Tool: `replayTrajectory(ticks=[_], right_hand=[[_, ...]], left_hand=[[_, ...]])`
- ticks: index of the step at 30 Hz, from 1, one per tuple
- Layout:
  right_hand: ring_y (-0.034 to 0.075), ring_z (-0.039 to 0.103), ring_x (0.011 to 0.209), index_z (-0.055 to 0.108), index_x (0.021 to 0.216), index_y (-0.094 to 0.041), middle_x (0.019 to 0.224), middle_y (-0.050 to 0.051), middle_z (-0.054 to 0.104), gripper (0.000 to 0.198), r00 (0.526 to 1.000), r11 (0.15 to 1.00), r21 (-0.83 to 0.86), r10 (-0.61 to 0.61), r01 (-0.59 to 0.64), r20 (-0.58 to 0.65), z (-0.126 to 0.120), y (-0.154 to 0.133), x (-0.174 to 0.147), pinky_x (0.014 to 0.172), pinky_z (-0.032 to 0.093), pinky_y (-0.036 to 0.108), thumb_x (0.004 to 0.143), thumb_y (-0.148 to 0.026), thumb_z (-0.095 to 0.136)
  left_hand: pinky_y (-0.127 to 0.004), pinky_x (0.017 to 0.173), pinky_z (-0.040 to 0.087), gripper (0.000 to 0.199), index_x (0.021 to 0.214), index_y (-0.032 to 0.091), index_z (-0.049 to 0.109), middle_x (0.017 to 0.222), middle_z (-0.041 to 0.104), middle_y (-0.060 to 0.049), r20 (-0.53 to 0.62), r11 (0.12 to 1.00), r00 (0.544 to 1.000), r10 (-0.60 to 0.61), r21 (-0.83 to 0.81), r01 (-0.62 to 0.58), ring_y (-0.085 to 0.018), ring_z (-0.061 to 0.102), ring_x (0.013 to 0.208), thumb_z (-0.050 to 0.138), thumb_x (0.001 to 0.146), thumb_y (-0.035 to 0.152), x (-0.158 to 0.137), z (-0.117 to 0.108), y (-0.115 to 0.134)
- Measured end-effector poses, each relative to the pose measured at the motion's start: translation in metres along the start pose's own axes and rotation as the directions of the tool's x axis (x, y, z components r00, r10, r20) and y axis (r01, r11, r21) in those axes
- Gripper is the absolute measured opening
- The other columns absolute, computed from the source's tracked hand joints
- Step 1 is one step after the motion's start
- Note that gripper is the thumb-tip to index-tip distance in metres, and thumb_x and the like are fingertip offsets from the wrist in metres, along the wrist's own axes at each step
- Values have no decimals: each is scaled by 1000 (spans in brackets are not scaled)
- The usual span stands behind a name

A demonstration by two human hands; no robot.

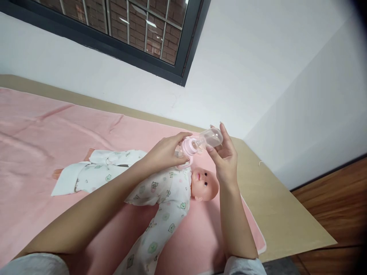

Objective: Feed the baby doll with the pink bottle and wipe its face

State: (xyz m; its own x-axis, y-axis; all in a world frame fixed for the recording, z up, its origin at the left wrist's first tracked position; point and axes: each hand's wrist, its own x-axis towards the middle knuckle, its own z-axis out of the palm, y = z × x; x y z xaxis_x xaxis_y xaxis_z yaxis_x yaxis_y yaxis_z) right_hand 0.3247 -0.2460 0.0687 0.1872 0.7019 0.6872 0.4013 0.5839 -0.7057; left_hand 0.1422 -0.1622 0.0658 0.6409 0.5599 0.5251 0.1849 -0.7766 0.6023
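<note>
Above the doll's chest, my left hand (169, 152) is closed around a baby bottle (189, 146) with a pink collar and handle. A clear nipple tip points right from the collar. My right hand (226, 152) pinches a clear, domed bottle cap (213, 137) between thumb and fingers, its opening facing the nipple. The two hands are close together but apart. Below them lies a baby doll (204, 185) on its back, head to the right, dressed in a white printed outfit (169, 202). Part of its body is hidden behind my left forearm.
A pink blanket (37, 152) with wrinkles on its left covers most of the tan tabletop (266, 206). White wall (243, 57) and a dark-framed window (183, 72) rise behind it. Wood-grained panels (338, 198) stand at the right, past the table's edge.
</note>
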Motion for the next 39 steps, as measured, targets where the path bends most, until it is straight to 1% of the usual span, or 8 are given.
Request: replayTrajectory(ticks=[7, 11, 15, 22, 28, 32, 36, 39], right_hand=[[25, 49, 132, 33, 147, -37, 147, 4, 46, 71, 994, 1000, 6, 22, -22, 103, 5, 0, -3, 110, 44, 49, 84, -48, 64], [25, 48, 133, 34, 146, -37, 147, 4, 46, 71, 991, 1000, 6, 23, -24, 133, 6, -3, -4, 110, 44, 49, 83, -47, 65], [25, 43, 136, 33, 147, -38, 149, 3, 42, 73, 982, 999, -3, 41, -41, 182, 7, -5, -5, 112, 41, 49, 83, -48, 66], [24, 47, 133, 17, 149, -44, 151, 2, 35, 92, 966, 989, 76, 107, -128, 237, 14, -1, -6, 105, 50, 46, 76, -49, 73], [24, 50, 130, 6, 150, -45, 149, 4, 36, 100, 969, 983, 55, 164, -177, 185, 18, -10, -9, 102, 53, 45, 76, -50, 72], [23, 53, 125, 5, 150, -44, 146, 6, 38, 101, 987, 990, 26, 133, -136, 93, 15, -3, -6, 98, 54, 43, 75, -47, 72], [23, 51, 127, 11, 149, -41, 144, 8, 39, 96, 994, 997, -52, 60, -64, -90, -5, 24, 6, 100, 51, 41, 75, -43, 71], [23, 55, 121, 14, 148, -38, 145, 10, 37, 96, 965, 985, -147, 48, -88, -258, -32, 60, 17, 96, 52, 41, 72, -41, 71]], left_hand=[[-33, 87, 47, 71, 142, 27, 38, 119, 63, -2, -3, 998, 999, -53, 24, 53, -25, 60, 108, 68, 78, 32, -6, 0, 14], [-33, 90, 46, 79, 147, 26, 32, 120, 61, -6, -30, 997, 997, -67, 29, 68, -25, 57, 114, 70, 78, 37, -8, -1, 16], [-33, 87, 47, 81, 148, 29, 30, 118, 61, -6, -47, 996, 996, -82, 35, 84, -23, 60, 108, 70, 78, 38, -9, -1, 18], [-33, 86, 48, 79, 146, 28, 32, 117, 65, -4, -47, 997, 996, -71, 40, 73, -25, 62, 109, 70, 78, 39, -8, -1, 18], [-37, 85, 50, 78, 149, 24, 28, 122, 65, -8, -17, 989, 996, -84, 123, 85, -30, 63, 110, 65, 83, 43, -8, 1, 21], [-40, 86, 51, 79, 150, 23, 25, 131, 61, -8, 37, 984, 997, -72, 168, 65, -31, 62, 112, 63, 86, 48, -10, -1, 22], [-38, 99, 46, 65, 148, 26, 32, 143, 51, -4, 26, 982, 999, 23, 188, -28, -27, 52, 126, 58, 92, 44, -19, -8, 32], [-35, 106, 42, 51, 141, 31, 44, 142, 51, 1, 122, 988, 985, 120, 84, -131, -24, 48, 130, 59, 93, 33, -35, -22, 52]])
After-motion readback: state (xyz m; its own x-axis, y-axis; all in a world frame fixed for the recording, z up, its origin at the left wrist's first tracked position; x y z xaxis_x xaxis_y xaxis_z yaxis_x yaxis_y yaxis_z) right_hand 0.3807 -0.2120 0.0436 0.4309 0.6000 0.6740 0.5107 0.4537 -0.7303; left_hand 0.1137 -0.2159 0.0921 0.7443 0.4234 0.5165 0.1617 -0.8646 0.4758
